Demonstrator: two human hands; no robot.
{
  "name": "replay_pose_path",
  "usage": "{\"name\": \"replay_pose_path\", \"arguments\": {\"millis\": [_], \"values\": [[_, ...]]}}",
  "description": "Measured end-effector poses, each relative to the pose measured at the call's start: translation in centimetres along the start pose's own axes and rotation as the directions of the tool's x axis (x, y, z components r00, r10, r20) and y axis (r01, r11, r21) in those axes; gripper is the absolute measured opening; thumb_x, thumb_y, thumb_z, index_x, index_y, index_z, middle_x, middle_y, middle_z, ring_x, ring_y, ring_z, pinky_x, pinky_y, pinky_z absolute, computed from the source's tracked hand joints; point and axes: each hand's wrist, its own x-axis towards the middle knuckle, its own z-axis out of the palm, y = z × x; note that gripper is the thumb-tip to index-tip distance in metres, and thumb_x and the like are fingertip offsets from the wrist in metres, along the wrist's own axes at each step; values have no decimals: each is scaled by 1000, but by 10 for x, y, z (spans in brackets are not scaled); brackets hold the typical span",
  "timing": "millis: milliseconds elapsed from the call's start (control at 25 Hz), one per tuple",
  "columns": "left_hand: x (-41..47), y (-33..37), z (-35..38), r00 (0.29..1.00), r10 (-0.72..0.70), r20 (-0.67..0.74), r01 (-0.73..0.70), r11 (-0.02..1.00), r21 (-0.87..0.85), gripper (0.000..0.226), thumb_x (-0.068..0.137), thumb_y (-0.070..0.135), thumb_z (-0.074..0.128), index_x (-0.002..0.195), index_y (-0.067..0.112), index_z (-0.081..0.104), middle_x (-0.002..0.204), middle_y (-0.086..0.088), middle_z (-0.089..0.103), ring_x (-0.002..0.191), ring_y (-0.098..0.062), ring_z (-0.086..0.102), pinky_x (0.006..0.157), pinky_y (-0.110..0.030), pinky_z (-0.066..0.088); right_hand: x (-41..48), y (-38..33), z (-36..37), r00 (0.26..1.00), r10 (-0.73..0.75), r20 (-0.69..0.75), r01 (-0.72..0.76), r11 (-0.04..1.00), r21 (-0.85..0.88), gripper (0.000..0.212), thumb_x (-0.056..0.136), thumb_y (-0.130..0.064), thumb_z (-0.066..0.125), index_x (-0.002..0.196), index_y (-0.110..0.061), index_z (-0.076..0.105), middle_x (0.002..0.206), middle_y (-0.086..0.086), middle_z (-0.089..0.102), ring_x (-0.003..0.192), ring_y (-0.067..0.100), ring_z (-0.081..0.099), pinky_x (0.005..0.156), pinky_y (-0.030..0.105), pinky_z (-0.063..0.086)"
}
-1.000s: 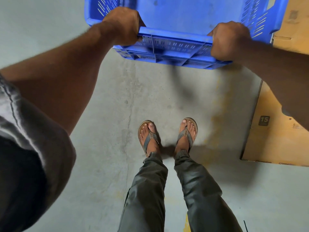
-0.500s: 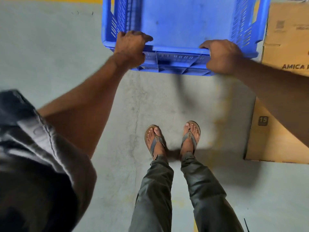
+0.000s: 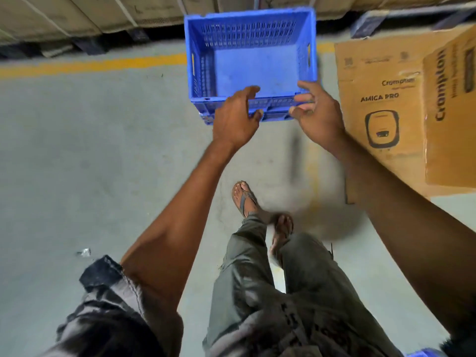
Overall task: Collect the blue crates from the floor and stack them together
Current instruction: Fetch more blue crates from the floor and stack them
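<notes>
A cardboard box printed "Crompton" and "AMICA PRO" stands on the grey concrete floor at the right. A yellow line runs across the floor at the far side. Beyond it sit strapped cartons on dark pallets. A small scrap lies at the left.

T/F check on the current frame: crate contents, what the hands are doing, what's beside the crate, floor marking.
1. The blue crate is empty. True.
2. Both hands are clamped on the crate's near rim. False: the left hand and right hand are open with fingers spread at the rim, no closed grip.
3. A cardboard box stands to the right of the crate. True.
4. The crate is full of smaller boxes. False: its bare floor shows.
5. A yellow line runs across the floor left of the crate. True.
</notes>
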Motion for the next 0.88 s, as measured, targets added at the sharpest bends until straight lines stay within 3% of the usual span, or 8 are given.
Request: {"name": "replay_pose_path", "arguments": {"millis": [120, 200, 400, 520, 680, 880], "values": [[-70, 58, -12, 997, 75, 23, -73, 994, -86, 46, 89, 26, 67, 134, 23, 56, 125, 8, 66, 115, -16, 61, 95, -37, 50, -78, -15, -31, 999, -16, -49, 19, 997, 70, 57, 85, -20, 72, 138, -24, 52, 116, -1, 69, 89, 10, 67, 90, 28, 55], [-111, 86, -22, 985, 168, -30, -167, 986, 14, 47, 89, 29, 66, 135, 26, 54, 126, 9, 65, 114, -17, 62, 93, -38, 51, -128, -18, -51, 996, -27, -87, 35, 995, 90, 57, 83, -27, 71, 137, -32, 52, 115, -6, 70, 94, 9, 69, 93, 36, 55], [-224, 143, -28, 956, 288, -49, -280, 951, 133, 49, 91, 38, 65, 136, 27, 53, 131, 8, 63, 118, -18, 60, 96, -40, 51, -267, -8, -114, 982, -125, -142, 130, 991, 26, 54, 84, -31, 70, 135, -37, 51, 117, -12, 67, 100, 7, 66, 91, 39, 55], [-304, 178, -13, 931, 359, 62, -364, 924, 120, 43, 90, 42, 66, 131, 30, 57, 126, 14, 65, 117, -12, 61, 93, -38, 51, -359, 11, -150, 978, -77, -193, 93, 993, 75, 50, 85, -33, 71, 132, -37, 54, 115, -13, 67, 100, 6, 66, 94, 41, 54], [-386, 214, 15, 856, 487, 175, -509, 855, 106, 42, 90, 43, 65, 130, 33, 56, 124, 17, 65, 113, -12, 62, 90, -36, 51, -471, 45, -172, 938, 26, -347, 15, 993, 115, 49, 84, -35, 73, 129, -38, 55, 114, -15, 68, 100, 5, 66, 94, 40, 54], [-463, 242, 32, 687, 687, 237, -721, 684, 109, 47, 89, 43, 65, 133, 31, 54, 127, 11, 64, 111, -17, 62, 91, -39, 51, -602, 65, -164, 798, 80, -597, -63, 997, 50, 51, 85, -33, 73, 132, -30, 56, 119, -10, 68, 104, 9, 65, 92, 41, 54]]}}
